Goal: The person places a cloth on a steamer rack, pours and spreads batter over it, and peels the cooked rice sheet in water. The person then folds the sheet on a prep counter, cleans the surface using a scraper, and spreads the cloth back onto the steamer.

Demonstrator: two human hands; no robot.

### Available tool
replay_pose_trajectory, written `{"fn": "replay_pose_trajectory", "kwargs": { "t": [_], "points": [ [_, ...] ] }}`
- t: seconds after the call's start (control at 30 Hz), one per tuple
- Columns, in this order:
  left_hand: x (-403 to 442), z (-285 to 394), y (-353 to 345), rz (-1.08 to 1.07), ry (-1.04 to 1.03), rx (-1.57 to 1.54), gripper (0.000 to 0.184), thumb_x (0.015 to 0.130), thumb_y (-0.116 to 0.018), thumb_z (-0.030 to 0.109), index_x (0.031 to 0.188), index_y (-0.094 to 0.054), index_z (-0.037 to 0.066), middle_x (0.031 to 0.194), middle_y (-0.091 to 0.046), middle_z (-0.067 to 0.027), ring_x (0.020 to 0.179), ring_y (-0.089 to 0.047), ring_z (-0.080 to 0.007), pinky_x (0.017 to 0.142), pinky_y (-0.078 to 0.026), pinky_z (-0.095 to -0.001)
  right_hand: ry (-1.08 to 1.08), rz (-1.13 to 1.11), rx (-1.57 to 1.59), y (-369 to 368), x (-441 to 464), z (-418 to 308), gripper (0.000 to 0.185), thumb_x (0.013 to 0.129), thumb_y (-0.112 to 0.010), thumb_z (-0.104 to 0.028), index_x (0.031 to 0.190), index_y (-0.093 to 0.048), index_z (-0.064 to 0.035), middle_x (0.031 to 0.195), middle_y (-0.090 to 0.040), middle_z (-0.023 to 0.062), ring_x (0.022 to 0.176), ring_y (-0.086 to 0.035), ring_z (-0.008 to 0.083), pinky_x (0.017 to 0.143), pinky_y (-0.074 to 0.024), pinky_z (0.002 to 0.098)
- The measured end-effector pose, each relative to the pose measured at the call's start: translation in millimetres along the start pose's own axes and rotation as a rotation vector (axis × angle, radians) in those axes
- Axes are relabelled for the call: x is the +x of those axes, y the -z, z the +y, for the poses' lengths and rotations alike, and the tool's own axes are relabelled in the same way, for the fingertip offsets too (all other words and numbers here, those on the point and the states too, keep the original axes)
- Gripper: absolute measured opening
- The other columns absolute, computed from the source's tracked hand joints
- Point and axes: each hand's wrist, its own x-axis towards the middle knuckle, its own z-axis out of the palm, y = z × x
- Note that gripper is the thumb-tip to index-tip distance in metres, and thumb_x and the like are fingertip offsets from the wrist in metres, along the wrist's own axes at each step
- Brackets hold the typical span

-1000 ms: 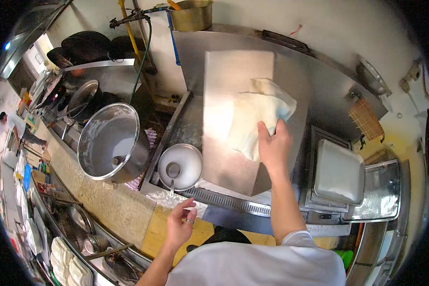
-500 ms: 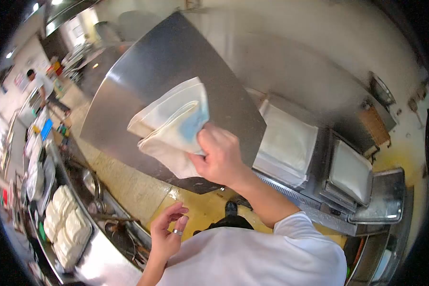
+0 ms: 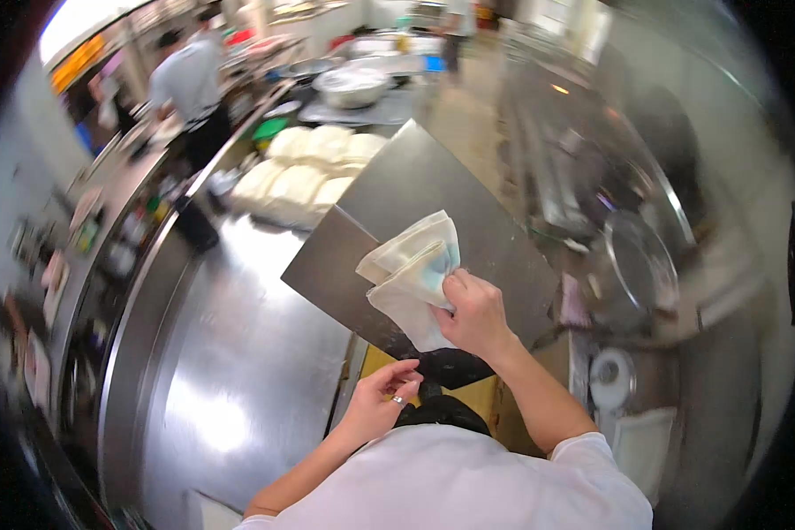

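My right hand (image 3: 474, 314) is closed on a folded cream cloth (image 3: 412, 274) with a bluish patch. The cloth lies against a large flat metal sheet (image 3: 495, 230), which is tilted in front of me and hides part of the floor. Below the sheet's lower left side is my left hand (image 3: 382, 402), fingers curled and apart, a ring on one finger, with nothing visible in it. Whether the right hand also grips the sheet behind the cloth is hidden.
A steel counter (image 3: 230, 353) runs along the left. Pale dough-like blocks (image 3: 300, 181) lie on its far part, near a white bowl (image 3: 353, 87). Another person (image 3: 185, 84) stands at the upper left. A large metal pot (image 3: 636, 265) is on the right, blurred.
The view has swung left from the stove side to the steel counter. The metal sheet, earlier upright over the stove, has come away with the cloth and my right hand.
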Motion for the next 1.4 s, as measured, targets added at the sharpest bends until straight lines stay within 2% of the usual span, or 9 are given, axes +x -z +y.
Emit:
{"fn": "replay_pose_trajectory", "kwargs": {
  "t": [0.23,0.47,0.77,0.87,1.03,1.13,1.2,1.27,1.4],
  "points": [
    [-28,-28,36,0.5,0.051,-0.105,0.036,0.102,-0.063,0.009,0.136,-0.057,-0.003,0.115,-0.07,-0.0107,0.099,-0.066,-0.014,0.09,-0.054,-0.029,0.141,-0.326,0.3,-153,57,-3,0.025,0.08,-0.078,-0.016,0.088,-0.057,-0.0037,0.085,-0.064,0.0167,0.079,-0.067,0.0407,0.068,-0.0538,0.0493],
    [-35,-20,33,0.874,0.101,-0.196,0.037,0.102,-0.062,0.006,0.137,-0.056,-0.002,0.115,-0.071,-0.0122,0.1,-0.066,-0.0153,0.091,-0.055,-0.03,0.151,-0.69,0.339,-262,94,-27,0.027,0.083,-0.075,-0.023,0.097,-0.062,-0.003,0.094,-0.07,0.0225,0.09,-0.068,0.0453,0.079,-0.0534,0.0548],
    [-31,-37,7,1.212,0.082,-0.261,0.034,0.104,-0.06,0.007,0.136,-0.058,-0.001,0.115,-0.07,-0.0107,0.103,-0.066,-0.0138,0.09,-0.055,-0.0292,0.08,-0.84,0.319,-367,137,-22,0.043,0.081,-0.075,-0.028,0.113,-0.066,-0.0006,0.103,-0.072,0.0282,0.101,-0.068,0.0461,0.089,-0.0531,0.0536],
    [-30,-33,1,1.252,0.171,-0.185,0.034,0.104,-0.06,0.008,0.137,-0.058,0.0,0.114,-0.071,-0.0092,0.101,-0.066,-0.0126,0.09,-0.055,-0.0281,0.127,-0.871,0.323,-383,152,-18,0.048,0.081,-0.074,-0.031,0.117,-0.066,0.0004,0.107,-0.071,0.0289,0.106,-0.068,0.0453,0.091,-0.0529,0.0515],
    [-20,-32,-2,1.316,0.132,-0.179,0.034,0.104,-0.061,0.01,0.137,-0.059,0.0,0.113,-0.072,-0.0086,0.096,-0.067,-0.012,0.089,-0.055,-0.0278,0.064,-0.854,0.315,-394,171,-24,0.046,0.082,-0.075,-0.031,0.111,-0.066,0.0032,0.11,-0.071,0.0294,0.108,-0.067,0.0462,0.093,-0.0524,0.0501],
    [-13,-32,3,1.286,0.114,-0.187,0.034,0.104,-0.061,0.009,0.136,-0.059,0.001,0.112,-0.072,-0.0085,0.094,-0.066,-0.0116,0.088,-0.055,-0.0277,0.027,-0.801,0.318,-389,177,-23,0.045,0.082,-0.077,-0.033,0.107,-0.066,0.0035,0.105,-0.072,0.0285,0.103,-0.069,0.0457,0.09,-0.0527,0.051],
    [-9,-31,12,1.243,0.092,-0.2,0.034,0.104,-0.061,0.009,0.136,-0.059,0.001,0.112,-0.072,-0.0084,0.094,-0.066,-0.0114,0.088,-0.055,-0.0275,0.088,-0.799,0.31,-380,181,-17,0.042,0.087,-0.074,-0.031,0.109,-0.065,0.0034,0.109,-0.069,0.0283,0.105,-0.066,0.0448,0.091,-0.0513,0.0526],
    [-5,-27,22,1.192,0.087,-0.197,0.033,0.103,-0.06,0.008,0.136,-0.06,0.002,0.112,-0.071,-0.009,0.094,-0.066,-0.012,0.087,-0.055,-0.0271,0.109,-0.585,0.314,-370,172,-10,0.037,0.089,-0.074,-0.026,0.111,-0.064,0.0017,0.114,-0.065,0.0248,0.109,-0.063,0.0426,0.093,-0.0499,0.0496],
    [-1,-28,45,1.039,0.077,-0.244,0.034,0.103,-0.06,0.007,0.136,-0.059,0.0,0.113,-0.071,-0.0111,0.097,-0.067,-0.0138,0.088,-0.055,-0.0286,0.098,-0.504,0.485,-311,145,5,0.034,0.087,-0.073,-0.016,0.114,-0.063,0.0013,0.114,-0.061,0.0228,0.109,-0.06,0.0422,0.096,-0.0483,0.0472]
  ]
}}
